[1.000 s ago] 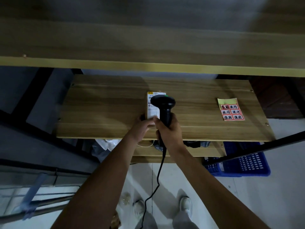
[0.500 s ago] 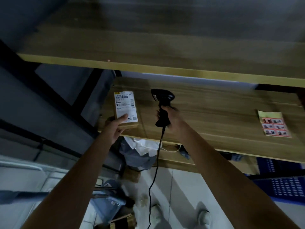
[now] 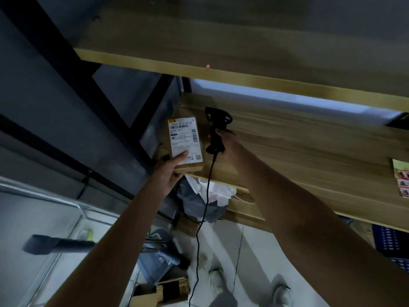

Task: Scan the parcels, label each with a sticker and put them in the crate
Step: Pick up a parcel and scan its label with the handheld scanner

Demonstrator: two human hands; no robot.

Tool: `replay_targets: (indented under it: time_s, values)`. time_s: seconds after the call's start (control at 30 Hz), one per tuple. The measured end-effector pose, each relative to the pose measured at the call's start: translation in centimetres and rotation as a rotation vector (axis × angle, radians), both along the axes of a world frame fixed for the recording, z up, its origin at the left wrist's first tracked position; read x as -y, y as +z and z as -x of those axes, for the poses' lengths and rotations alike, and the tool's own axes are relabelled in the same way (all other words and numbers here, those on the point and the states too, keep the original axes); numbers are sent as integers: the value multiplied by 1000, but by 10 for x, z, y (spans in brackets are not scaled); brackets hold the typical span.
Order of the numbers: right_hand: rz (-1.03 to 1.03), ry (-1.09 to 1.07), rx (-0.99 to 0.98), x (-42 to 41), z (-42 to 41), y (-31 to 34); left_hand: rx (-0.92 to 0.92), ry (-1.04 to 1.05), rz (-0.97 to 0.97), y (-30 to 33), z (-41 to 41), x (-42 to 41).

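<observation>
Now that the scanner's head has swung off the label, the wooden shelf [image 3: 298,156] carries the parcel [image 3: 185,144] near its nine o'clock end, left hand [image 3: 170,171] gripping its near edge. At three o'clock of it, the right hand [image 3: 230,140] clasps the scanner [image 3: 217,131]. Scanning looks finished; the sticker comes next.

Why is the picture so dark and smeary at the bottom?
Head view: dim room, brightest on the white-labelled brown parcel in the left hand; the right hand grips the black corded scanner; the floor clutter is motion-blurred; the wooden shelf board looks tilted by the wide lens.
</observation>
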State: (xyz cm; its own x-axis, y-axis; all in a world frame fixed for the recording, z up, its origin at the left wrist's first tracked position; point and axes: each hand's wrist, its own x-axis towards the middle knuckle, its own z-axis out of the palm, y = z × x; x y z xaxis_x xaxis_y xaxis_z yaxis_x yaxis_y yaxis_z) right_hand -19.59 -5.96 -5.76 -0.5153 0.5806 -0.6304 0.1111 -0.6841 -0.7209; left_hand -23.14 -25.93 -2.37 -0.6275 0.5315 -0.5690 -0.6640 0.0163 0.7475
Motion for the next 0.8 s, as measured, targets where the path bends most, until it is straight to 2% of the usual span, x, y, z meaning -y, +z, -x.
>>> replay_targets:
  time_s: [0.3,0.37,0.5,0.57,0.67,0.8]
  values:
    - [-43,-23,59,-5,-4,-16,7,-35,-41,-6,-1,-4]
    - [-177,49,127,-7,-6,-20,3,-49,-44,-6,-1,-6]
    - [-675,263,441,-10,-16,-25,-5,-49,-39,-6,-4,-9]
    - [-847,321,558,-13,-21,-29,-1,-69,-32,-5,-4,-10]
    - [-896,380,588,-16,-23,-33,-8,-112,-9,-1,-7,-14]
    - [-869,327,492,-15,-31,-25,-19,-143,-9,10,-17,-28]
